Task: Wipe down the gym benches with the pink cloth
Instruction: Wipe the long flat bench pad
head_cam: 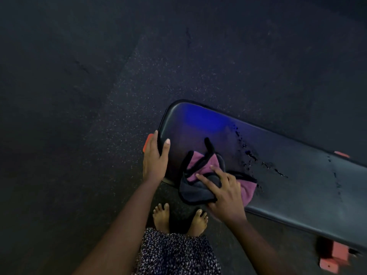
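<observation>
The bench [282,181] runs long from its rounded end at upper left down to the lower right, where it leaves the view. Its pad is black and glossy, with a blue sheen [202,118] near the rounded end and a line of wet streaks [252,155] across its middle. The cloth [198,165] lies crumpled on the pad at the near edge, close to the rounded end. It is pink with a black hem, and a grey side is folded over. The right hand [224,193] lies flat on the cloth, fingers spread and fairly straight, pressing it to the pad. The left hand [155,157] grips the rounded end, thumb on top and fingers wrapped over the edge. Orange frame parts [335,255] show under the bench on the speckled floor [99,96].
</observation>
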A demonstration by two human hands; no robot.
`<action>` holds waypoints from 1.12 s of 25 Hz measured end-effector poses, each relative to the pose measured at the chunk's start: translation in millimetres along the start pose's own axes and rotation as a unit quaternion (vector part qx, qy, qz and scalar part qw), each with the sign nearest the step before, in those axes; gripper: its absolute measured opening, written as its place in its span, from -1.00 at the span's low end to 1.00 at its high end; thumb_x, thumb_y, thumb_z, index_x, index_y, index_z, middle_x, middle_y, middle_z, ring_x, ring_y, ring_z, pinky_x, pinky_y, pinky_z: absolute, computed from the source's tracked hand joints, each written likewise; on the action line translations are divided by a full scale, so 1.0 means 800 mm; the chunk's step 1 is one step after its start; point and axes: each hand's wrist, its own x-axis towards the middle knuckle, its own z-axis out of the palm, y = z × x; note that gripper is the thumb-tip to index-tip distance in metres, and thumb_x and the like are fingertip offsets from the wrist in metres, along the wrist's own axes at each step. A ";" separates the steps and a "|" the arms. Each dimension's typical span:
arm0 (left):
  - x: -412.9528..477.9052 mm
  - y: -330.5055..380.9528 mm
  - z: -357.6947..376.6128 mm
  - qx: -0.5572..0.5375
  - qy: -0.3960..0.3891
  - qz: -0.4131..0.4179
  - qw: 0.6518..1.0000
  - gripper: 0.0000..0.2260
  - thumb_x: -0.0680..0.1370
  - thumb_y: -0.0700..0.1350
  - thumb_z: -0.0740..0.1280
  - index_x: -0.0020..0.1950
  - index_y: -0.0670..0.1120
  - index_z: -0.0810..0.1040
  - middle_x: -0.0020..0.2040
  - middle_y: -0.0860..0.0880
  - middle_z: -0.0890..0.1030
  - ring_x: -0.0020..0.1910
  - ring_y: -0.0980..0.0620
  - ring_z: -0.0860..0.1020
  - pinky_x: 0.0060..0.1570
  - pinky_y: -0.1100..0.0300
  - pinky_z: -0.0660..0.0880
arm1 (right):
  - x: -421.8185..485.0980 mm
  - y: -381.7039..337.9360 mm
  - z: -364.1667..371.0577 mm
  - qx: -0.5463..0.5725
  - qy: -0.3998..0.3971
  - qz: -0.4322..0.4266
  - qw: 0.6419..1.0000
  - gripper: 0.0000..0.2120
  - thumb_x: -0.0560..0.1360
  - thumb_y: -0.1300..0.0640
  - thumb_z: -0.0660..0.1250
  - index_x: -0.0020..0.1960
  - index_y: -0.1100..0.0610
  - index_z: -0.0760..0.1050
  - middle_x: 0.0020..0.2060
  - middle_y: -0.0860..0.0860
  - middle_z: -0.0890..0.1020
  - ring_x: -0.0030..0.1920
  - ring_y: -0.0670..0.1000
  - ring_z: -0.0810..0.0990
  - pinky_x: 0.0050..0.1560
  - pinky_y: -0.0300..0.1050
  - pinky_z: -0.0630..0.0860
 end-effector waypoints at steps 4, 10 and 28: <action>-0.050 -0.001 0.009 0.117 0.016 0.118 0.986 -0.42 0.55 0.22 0.05 0.50 -0.03 0.15 0.52 -0.02 0.16 0.51 0.03 0.08 0.50 0.00 -0.04 | 0.001 0.025 -0.041 0.073 0.076 0.049 0.993 -0.36 0.19 -0.02 0.32 0.27 -0.23 0.36 0.17 0.06 0.48 0.03 0.16 0.49 -0.07 0.07 0.54; -0.033 0.030 0.075 0.187 0.026 0.207 0.960 -0.42 0.55 0.18 -0.09 0.51 -0.06 0.11 0.53 -0.05 0.15 0.52 0.05 0.01 0.49 0.02 -0.13 | 0.162 0.007 -0.065 0.064 0.025 0.213 0.975 -0.36 0.41 -0.06 0.29 0.44 -0.24 0.16 0.49 0.03 0.12 0.36 0.19 0.20 0.28 0.14 0.20; -0.008 0.036 0.146 0.452 -0.047 0.383 0.804 -0.49 0.60 0.12 -0.11 0.49 -0.06 0.13 0.50 -0.13 0.21 0.49 -0.07 0.05 0.44 -0.04 -0.15 | 0.022 0.155 -0.070 0.091 0.210 0.470 0.852 -0.38 0.32 0.00 0.41 0.36 -0.22 0.35 0.32 0.13 0.38 0.14 0.24 0.41 0.09 0.14 0.38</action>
